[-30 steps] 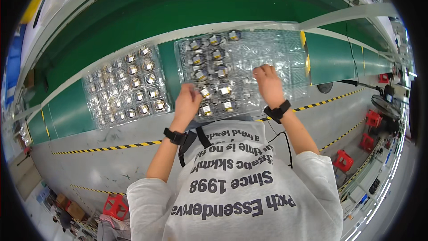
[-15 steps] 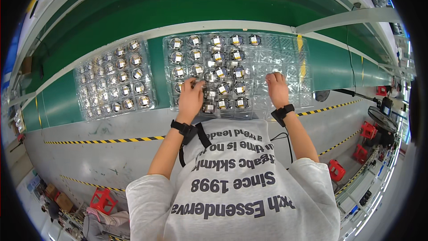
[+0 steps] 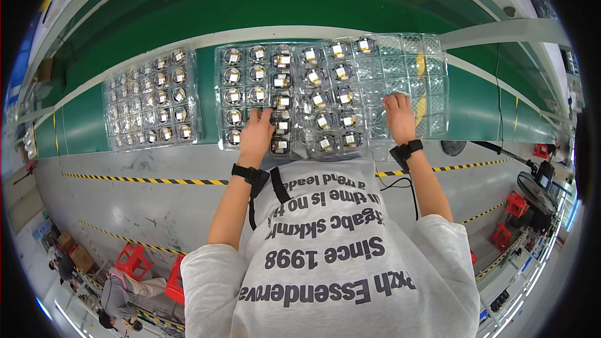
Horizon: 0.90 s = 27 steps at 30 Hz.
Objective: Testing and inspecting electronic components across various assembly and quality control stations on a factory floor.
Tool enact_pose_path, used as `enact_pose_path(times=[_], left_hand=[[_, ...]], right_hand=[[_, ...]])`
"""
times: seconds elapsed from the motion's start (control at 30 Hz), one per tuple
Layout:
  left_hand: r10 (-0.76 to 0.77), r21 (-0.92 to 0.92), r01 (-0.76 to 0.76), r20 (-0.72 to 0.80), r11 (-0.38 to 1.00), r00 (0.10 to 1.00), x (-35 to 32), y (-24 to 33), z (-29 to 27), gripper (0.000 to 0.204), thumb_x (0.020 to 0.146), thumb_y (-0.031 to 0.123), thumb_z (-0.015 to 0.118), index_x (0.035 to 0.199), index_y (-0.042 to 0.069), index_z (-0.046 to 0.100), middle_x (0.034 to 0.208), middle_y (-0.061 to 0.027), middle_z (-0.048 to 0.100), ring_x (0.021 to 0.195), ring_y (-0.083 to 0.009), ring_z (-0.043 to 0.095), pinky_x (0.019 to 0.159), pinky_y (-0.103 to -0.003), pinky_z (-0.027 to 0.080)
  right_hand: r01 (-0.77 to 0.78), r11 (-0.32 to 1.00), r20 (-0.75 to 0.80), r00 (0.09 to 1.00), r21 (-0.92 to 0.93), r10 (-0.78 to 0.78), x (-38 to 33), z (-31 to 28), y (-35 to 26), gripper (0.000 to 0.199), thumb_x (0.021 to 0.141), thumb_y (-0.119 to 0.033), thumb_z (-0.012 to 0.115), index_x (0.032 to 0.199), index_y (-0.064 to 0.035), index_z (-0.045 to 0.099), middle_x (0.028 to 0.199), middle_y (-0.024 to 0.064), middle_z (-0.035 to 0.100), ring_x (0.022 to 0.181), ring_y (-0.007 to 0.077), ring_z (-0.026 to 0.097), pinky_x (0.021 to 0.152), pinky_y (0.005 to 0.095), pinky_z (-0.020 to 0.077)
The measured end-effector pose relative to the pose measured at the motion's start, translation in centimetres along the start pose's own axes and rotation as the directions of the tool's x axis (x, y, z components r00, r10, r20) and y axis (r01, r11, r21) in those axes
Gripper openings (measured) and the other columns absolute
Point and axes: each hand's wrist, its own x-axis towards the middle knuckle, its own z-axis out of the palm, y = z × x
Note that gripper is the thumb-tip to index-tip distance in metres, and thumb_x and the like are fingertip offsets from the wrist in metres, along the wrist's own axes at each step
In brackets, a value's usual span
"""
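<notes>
Middle tray: clear plastic; is lying on the green surface (image 3: 479,109), its cells (image 3: 244,105) holding columns of round parts (image 3: 232,76).
Right tray: clear plastic (image 3: 400,78); is lying beside it, round parts filling two left columns and one far cell of the third; whether the two edges are overlapping, cannot tell.
Left tray: is standing apart, carrying rows of round parts.
Left hand: is reaching over the middle tray's near half (image 3: 255,139), fingers bent and a little spread; whether it is gripping anything, cannot tell.
Right hand: is bending over bare cells of the right tray (image 3: 401,122), fingers curled close together; any hold, cannot tell.
Risk, tilt: round parts could be hopping out of their cells, should one hand be lifting a thin tray unevenly.
Risk, edges: neighbouring rims could be catching, should either tray be shifting sideways.
Risk, drop: trays are sitting close to the surface's near edge; a pull toward the body could be tipping them.
</notes>
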Motion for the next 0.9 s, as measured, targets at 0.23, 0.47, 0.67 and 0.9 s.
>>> enact_pose_path(times=[0.23, 0.47, 0.67, 0.9], left_hand=[[-0.058, 0.025, 0.058, 0.006, 0.998, 0.998, 0.2, -0.1, -0.5, 0.032, 0.075, 0.008, 0.059, 0.105, 0.011, 0.048, 0.096, -0.0124, 0.050, 0.077, -0.0336, 0.058, 0.060, -0.042, 0.050], [-0.085, 0.028, 0.086, -0.021, 0.996, 0.996, -0.1, -1.9, -3.0, 0.031, 0.076, 0.008, 0.057, 0.105, 0.011, 0.049, 0.097, -0.0120, 0.053, 0.075, -0.0346, 0.059, 0.060, -0.043, 0.050], [-0.056, 0.045, 0.060, -0.091, 0.997, 0.994, 0.0, -3.0, -4.7, 0.029, 0.077, 0.009, 0.055, 0.105, 0.013, 0.051, 0.093, -0.0104, 0.055, 0.072, -0.0344, 0.058, 0.059, -0.044, 0.048], [-0.017, 0.088, 0.034, -0.183, 0.996, 0.983, -0.1, -7.9, -8.5, 0.030, 0.076, 0.006, 0.056, 0.105, 0.011, 0.052, 0.090, -0.0099, 0.055, 0.074, -0.0320, 0.058, 0.059, -0.042, 0.047]], right_hand=[[0.075, 0.997, -0.010, 0.997, 0.023, -0.075, -0.3, -0.1, 1.2, 0.011, 0.080, -0.009, 0.058, 0.090, -0.0094, 0.053, 0.094, 0.0079, 0.052, 0.087, 0.0286, 0.051, 0.069, 0.0378, 0.0474], [0.068, 0.997, 0.029, 0.997, 0.048, -0.070, 0.3, -1.0, 0.3, 0.010, 0.080, -0.009, 0.057, 0.089, -0.0092, 0.053, 0.093, 0.0080, 0.052, 0.087, 0.0290, 0.051, 0.069, 0.0377, 0.0472], [0.012, 0.996, 0.009, 1.000, 0.084, -0.013, 0.1, -1.1, -0.9, 0.012, 0.079, -0.007, 0.059, 0.090, -0.0087, 0.053, 0.093, 0.0086, 0.053, 0.086, 0.0295, 0.052, 0.069, 0.0381, 0.0463], [-0.057, 0.995, -0.008, 0.998, 0.076, 0.058, -0.2, -1.3, -2.8, 0.013, 0.079, -0.006, 0.059, 0.090, -0.0090, 0.053, 0.093, 0.0087, 0.053, 0.086, 0.0296, 0.051, 0.069, 0.0385, 0.0465]])
